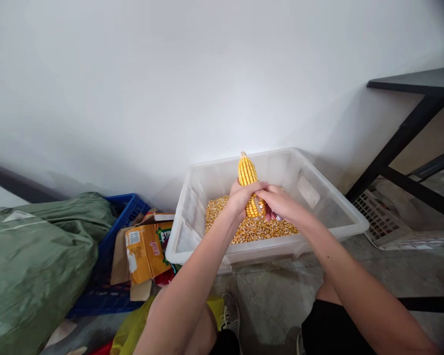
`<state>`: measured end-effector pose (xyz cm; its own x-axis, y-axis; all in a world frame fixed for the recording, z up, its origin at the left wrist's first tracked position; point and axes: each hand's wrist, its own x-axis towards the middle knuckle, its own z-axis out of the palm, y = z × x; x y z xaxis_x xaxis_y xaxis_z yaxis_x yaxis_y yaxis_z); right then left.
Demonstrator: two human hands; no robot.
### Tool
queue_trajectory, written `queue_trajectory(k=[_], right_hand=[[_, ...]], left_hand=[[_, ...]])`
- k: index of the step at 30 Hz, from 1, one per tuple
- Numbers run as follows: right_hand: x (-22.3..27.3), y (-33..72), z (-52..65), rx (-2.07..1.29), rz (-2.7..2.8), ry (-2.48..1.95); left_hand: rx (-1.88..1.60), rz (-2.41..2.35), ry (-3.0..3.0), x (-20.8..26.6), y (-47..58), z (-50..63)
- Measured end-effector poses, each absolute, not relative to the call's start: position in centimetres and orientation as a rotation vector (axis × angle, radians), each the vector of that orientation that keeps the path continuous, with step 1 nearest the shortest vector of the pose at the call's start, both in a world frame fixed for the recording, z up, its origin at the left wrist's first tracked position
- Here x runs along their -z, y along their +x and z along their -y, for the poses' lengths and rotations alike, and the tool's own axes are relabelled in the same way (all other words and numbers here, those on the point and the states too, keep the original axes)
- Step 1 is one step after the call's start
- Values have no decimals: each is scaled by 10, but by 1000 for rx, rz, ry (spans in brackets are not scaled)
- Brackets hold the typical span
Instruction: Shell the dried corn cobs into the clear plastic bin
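My left hand (240,196) is wrapped around a yellow corn cob (247,171), which it holds tilted upright with the pale tip pointing away from me. Lower on the cob a patch of kernels is gone. Against that lower part presses my right hand (279,201), its fingers closed and thumb meeting the left thumb. A small silvery bit (279,217) shows under the right fingers; most of it is hidden. Both hands are above a translucent white plastic bin (203,257), where loose corn kernels (261,231) cover the bottom.
The bin stands against a white wall (207,74). To its left are a torn orange cardboard box (148,251), a blue crate (124,202) and a green sack (48,246). A black-framed table (399,138) and a white basket (379,222) stand on the right.
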<state>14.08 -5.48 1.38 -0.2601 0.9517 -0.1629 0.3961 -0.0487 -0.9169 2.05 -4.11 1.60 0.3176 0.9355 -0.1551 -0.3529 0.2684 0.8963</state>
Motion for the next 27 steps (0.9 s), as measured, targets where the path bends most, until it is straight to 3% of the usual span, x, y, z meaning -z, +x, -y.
queue_trajectory(k=[12, 18, 27], right_hand=[[3, 140, 50, -1441, 1560, -1405], [-5, 142, 57, -1499, 1571, -1347], [-10, 133, 63, -1255, 1665, -1362]], left_hand=[[-836, -744, 957, -12, 16, 39], [-960, -841, 825, -12, 15, 33], [-1089, -838, 806, -14, 19, 37]])
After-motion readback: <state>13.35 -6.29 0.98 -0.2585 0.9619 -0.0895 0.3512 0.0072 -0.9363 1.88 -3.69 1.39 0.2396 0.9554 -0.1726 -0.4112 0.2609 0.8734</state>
